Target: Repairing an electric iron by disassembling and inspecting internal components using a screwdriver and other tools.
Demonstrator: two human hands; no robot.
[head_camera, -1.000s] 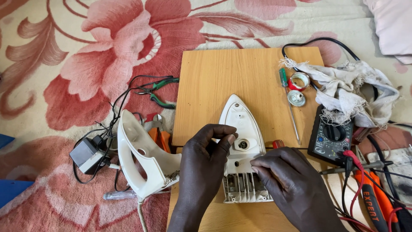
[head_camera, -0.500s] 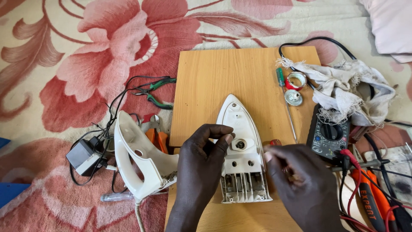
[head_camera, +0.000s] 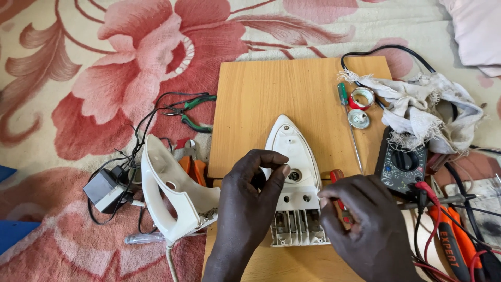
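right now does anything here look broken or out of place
Yes: the iron is in pieces. Its white inner body lies on the wooden board under the left hand, while the handle shell lies apart on the carpet. The rag is frayed and stained.

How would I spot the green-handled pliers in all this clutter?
Find the wooden board lying on the flowered carpet, then look just off its left edge. The green-handled pliers lie there on the carpet, above the white iron handle shell. Their green grips set them apart from the orange-handled pliers lower down.
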